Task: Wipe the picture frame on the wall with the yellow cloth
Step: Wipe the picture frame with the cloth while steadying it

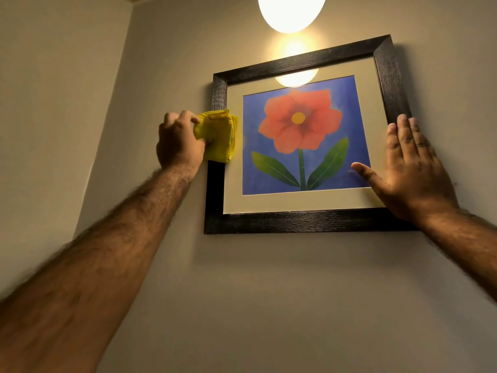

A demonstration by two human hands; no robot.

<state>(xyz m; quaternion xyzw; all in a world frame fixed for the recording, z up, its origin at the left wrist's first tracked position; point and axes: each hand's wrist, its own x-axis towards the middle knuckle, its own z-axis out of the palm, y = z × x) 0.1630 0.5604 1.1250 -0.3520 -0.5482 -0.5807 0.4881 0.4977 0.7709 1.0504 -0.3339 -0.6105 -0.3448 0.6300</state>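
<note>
A dark wooden picture frame hangs on the wall, holding a red flower on a blue ground inside a pale mat. My left hand grips a folded yellow cloth and presses it on the frame's left side, about halfway up, so that it covers that stretch of the wood and laps onto the mat. My right hand lies flat with fingers spread over the lower right corner of the frame, thumb on the glass, holding nothing.
A glowing round lamp hangs just above the frame and is mirrored in the glass. A wall corner runs down to the left of the frame. Plain wall lies below.
</note>
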